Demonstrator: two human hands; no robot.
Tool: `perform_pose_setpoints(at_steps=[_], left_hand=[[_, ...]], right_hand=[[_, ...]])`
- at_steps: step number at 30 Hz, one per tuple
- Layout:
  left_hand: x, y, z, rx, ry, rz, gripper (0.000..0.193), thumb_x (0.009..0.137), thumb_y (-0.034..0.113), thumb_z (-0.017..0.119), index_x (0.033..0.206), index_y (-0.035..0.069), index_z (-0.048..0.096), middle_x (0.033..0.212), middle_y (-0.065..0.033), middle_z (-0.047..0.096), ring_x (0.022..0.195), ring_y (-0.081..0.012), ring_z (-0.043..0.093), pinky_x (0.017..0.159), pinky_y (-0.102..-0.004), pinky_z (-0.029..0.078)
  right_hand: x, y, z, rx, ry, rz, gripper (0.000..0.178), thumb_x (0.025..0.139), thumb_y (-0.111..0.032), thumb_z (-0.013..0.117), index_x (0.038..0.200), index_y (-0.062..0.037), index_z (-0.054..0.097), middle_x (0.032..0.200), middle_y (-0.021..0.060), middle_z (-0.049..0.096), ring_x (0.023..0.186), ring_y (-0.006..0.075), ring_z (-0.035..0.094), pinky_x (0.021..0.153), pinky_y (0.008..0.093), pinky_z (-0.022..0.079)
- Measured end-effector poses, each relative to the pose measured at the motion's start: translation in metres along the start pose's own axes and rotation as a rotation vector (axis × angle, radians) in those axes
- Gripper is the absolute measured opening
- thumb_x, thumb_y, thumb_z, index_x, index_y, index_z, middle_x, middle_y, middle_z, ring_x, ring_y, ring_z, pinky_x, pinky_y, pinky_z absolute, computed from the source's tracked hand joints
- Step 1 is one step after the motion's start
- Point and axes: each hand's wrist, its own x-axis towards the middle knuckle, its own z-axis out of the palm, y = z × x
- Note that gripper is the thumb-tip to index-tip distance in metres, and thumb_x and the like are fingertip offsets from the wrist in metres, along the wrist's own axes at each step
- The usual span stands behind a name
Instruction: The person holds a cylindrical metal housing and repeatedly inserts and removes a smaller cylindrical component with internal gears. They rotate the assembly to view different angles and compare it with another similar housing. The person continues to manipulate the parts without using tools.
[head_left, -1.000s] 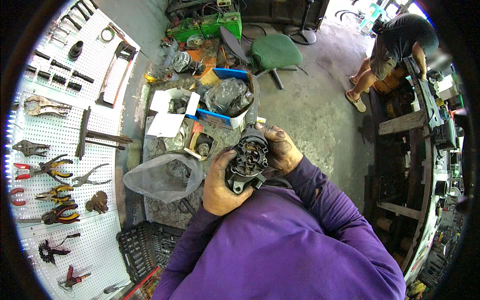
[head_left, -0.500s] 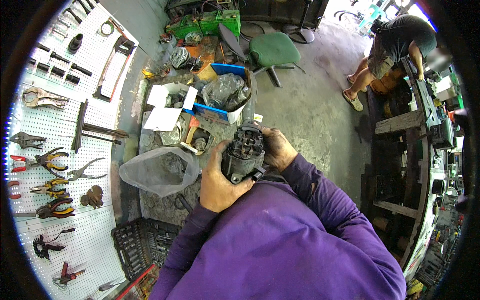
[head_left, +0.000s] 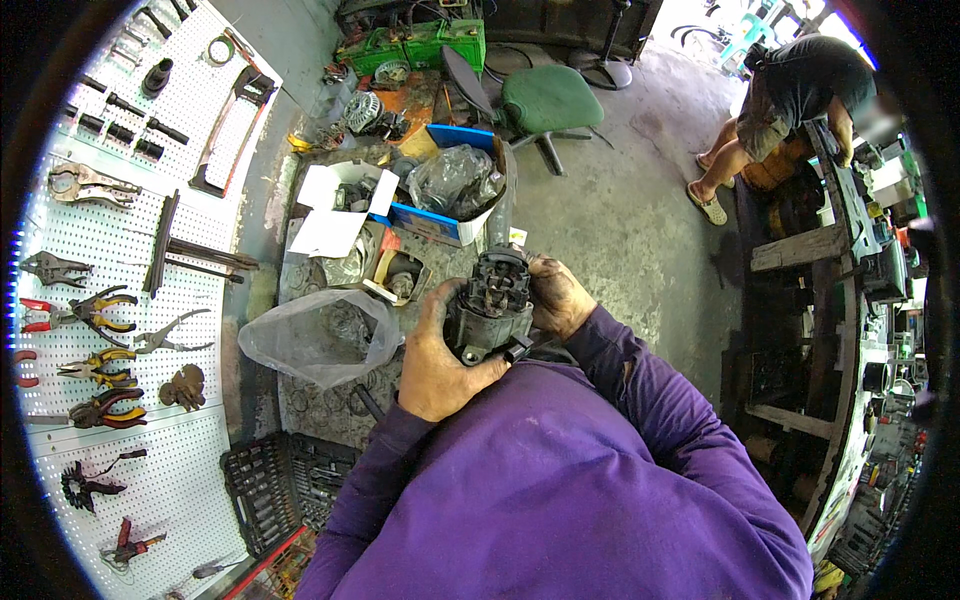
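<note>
A dark, grimy metal motor unit [head_left: 487,318] is held in front of my purple shirt, between both hands. It has a round black top and a ribbed, open middle with inner parts showing. My left hand [head_left: 437,365] wraps around its left side and underside, the thumb along the bottom edge near a small black connector. Against its upper right side rests my right hand [head_left: 560,298], closed on it; some of its fingers are hidden behind the unit. What exactly the unit is, I cannot make out.
A cluttered bench holds a clear plastic bag [head_left: 325,340], a blue box [head_left: 450,185] with bagged parts, a white carton [head_left: 345,200] and an alternator [head_left: 362,112]. Pliers hang on a pegboard [head_left: 185,430]. A green chair [head_left: 550,98] stands beyond; another person [head_left: 800,85] bends at the right shelves.
The view has shifted very slightly. Both hands keep their hold on the motor unit, which has barely moved. The other person stays bent over in nearly the same pose.
</note>
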Motion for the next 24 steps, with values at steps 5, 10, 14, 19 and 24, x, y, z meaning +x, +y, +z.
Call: perform_pose_setpoints(at_steps=[5, 10, 14, 19, 24], left_hand=[[0.001, -0.003, -0.002, -0.017, -0.011, 0.015, 0.101, 0.064, 0.035, 0.094, 0.146, -0.003, 0.049, 0.137, -0.0249, 0.061, 0.129, -0.037, 0.059, 0.112, -0.0451, 0.045], [0.0, -0.006, -0.004, 0.012, 0.004, 0.104, 0.099, 0.064, 0.03, 0.094, 0.147, 0.0, 0.048, 0.137, -0.0234, 0.06, 0.128, -0.0369, 0.06, 0.111, -0.0452, 0.046], [-0.002, -0.01, -0.007, 0.022, -0.013, 0.163, 0.097, 0.064, 0.018, 0.093, 0.148, 0.005, 0.048, 0.134, -0.0203, 0.064, 0.124, -0.0349, 0.065, 0.107, -0.0432, 0.051], [-0.002, -0.018, -0.006, -0.053, -0.069, 0.137, 0.1, 0.063, 0.023, 0.094, 0.149, 0.003, 0.046, 0.137, -0.0207, 0.062, 0.127, -0.0343, 0.062, 0.11, -0.0433, 0.048], [0.0, -0.024, -0.005, -0.155, -0.143, 0.026, 0.107, 0.062, 0.032, 0.095, 0.15, -0.001, 0.044, 0.141, -0.0217, 0.058, 0.132, -0.0339, 0.057, 0.115, -0.0435, 0.043]], right_hand=[[-0.004, -0.009, 0.009, -0.068, -0.026, -0.003, 0.033, 0.106, -0.021, 0.059, 0.129, 0.0018, 0.065, 0.119, 0.0136, 0.073, 0.105, 0.0241, 0.073, 0.097, 0.0423, 0.06], [-0.007, -0.017, 0.021, -0.171, 0.014, -0.017, 0.034, 0.11, -0.029, 0.055, 0.131, -0.0025, 0.064, 0.122, 0.0109, 0.073, 0.107, 0.0216, 0.071, 0.098, 0.0411, 0.058], [-0.012, -0.031, 0.031, -0.225, -0.054, 0.019, 0.044, 0.11, -0.038, 0.054, 0.133, -0.0021, 0.065, 0.122, 0.0104, 0.073, 0.108, 0.0214, 0.071, 0.098, 0.0399, 0.057], [-0.017, -0.041, 0.041, -0.571, -0.013, -0.038, 0.047, 0.106, -0.036, 0.063, 0.132, 0.0036, 0.065, 0.117, 0.0105, 0.074, 0.105, 0.0199, 0.071, 0.096, 0.0363, 0.057], [-0.021, -0.036, 0.049, -0.503, 0.046, -0.001, 0.043, 0.104, -0.031, 0.068, 0.128, 0.0052, 0.065, 0.112, 0.0109, 0.075, 0.102, 0.0197, 0.072, 0.094, 0.0344, 0.057]])
